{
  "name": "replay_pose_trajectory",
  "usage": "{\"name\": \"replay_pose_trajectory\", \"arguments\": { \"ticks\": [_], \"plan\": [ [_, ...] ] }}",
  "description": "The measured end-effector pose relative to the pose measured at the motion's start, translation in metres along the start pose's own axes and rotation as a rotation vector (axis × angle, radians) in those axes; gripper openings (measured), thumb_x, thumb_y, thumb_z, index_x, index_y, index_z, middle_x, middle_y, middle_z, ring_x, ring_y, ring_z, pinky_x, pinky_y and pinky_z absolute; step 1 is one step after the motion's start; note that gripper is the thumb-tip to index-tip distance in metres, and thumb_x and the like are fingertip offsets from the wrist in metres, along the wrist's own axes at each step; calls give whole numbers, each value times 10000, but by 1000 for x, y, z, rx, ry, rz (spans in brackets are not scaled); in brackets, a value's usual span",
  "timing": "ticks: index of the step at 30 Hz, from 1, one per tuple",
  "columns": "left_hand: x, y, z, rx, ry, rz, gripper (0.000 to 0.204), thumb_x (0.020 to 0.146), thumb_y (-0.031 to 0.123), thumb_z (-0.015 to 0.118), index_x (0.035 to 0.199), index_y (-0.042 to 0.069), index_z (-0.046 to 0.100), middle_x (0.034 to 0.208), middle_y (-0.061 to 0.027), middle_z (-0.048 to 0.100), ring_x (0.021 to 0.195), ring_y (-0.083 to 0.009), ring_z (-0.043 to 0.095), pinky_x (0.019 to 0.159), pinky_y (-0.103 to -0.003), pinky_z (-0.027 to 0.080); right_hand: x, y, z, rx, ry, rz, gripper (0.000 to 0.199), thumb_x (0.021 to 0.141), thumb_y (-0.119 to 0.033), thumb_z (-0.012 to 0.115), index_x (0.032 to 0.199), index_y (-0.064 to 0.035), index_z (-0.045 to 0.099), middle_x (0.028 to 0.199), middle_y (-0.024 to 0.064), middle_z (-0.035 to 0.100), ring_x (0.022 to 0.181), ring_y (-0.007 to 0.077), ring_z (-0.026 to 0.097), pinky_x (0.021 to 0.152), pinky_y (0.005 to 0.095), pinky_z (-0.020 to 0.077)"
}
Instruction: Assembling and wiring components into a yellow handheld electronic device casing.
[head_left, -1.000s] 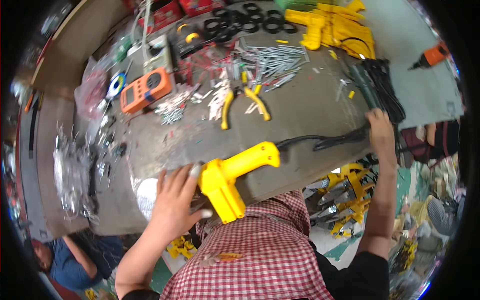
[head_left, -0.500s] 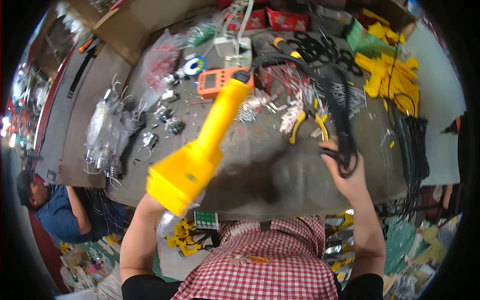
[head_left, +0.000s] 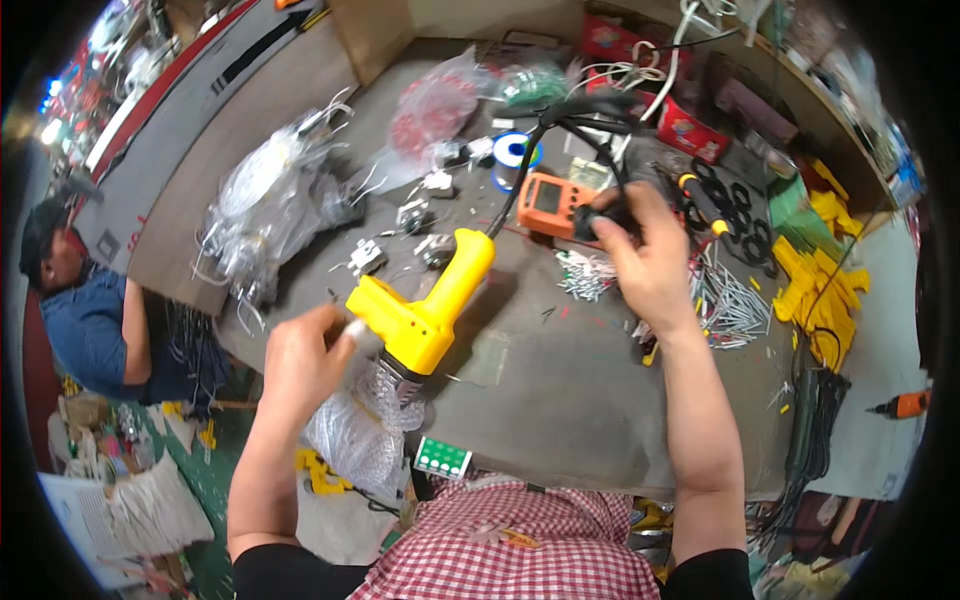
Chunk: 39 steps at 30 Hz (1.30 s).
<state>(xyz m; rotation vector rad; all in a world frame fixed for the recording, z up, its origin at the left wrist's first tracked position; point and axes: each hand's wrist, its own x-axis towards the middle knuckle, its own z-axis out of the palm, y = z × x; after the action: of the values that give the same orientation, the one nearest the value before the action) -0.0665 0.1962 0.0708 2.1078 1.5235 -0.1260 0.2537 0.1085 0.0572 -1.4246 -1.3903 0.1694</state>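
Observation:
A yellow pistol-shaped power tool lies near the table's front left, its handle pointing away from me. A black cord leaves the handle, and bubble wrap surrounds the dark-collared lower end. Beside the housing is my left hand, open, its fingers curled and the thumb a little apart from the forefinger. Something white covers or touches the thumb tip; I cannot tell which. My right hand is closed on a black power cord, next to an orange multimeter. The fingers partly hide the gripped part.
Bagged metal parts lie at the left, a solder spool at the back. Thin pins and black rings spread at the right. Yellow shells stack farther right. A person sits at the left.
The yellow tool has come down onto the table, and my left hand has drawn off it to the left. My right hand has carried the black cord leftward and away from me, to the multimeter.

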Motion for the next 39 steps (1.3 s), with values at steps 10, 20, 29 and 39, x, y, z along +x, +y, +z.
{"name": "replay_pose_trajectory", "arguments": {
  "ticks": [10,20,29,39],
  "plan": [
    [-11,-19,27,-743,506,384,686,713,-21,574,1352,47,334,1016,-93,540,820,-169,548,713,-291,482,-47,-35,-40,132,-764,-16,331,771,-57,665,1087,-20,574,1023,149,598,964,339,587,826,380,487],
    [-107,-195,45,-1377,706,-238,219,858,205,580,1031,71,584,685,33,466,606,-75,437,586,-225,357,-16,267,-222,-1293,-320,522,385,849,-290,536,1145,-51,596,1069,194,633,1021,363,594,870,441,457],
    [-154,-367,130,-528,953,-659,230,780,54,581,994,11,654,779,-35,634,692,-144,563,656,-271,436,-29,294,-267,-1051,-176,230,269,906,-212,547,998,37,586,919,193,629,857,294,605,768,360,463],
    [-144,-394,317,332,180,-695,482,756,141,552,1237,105,557,1143,-184,592,1090,-306,564,1033,-557,296,-97,291,-323,-742,-26,326,321,926,-221,574,1111,40,553,1158,153,574,1067,221,536,931,308,407]
  ]
}}
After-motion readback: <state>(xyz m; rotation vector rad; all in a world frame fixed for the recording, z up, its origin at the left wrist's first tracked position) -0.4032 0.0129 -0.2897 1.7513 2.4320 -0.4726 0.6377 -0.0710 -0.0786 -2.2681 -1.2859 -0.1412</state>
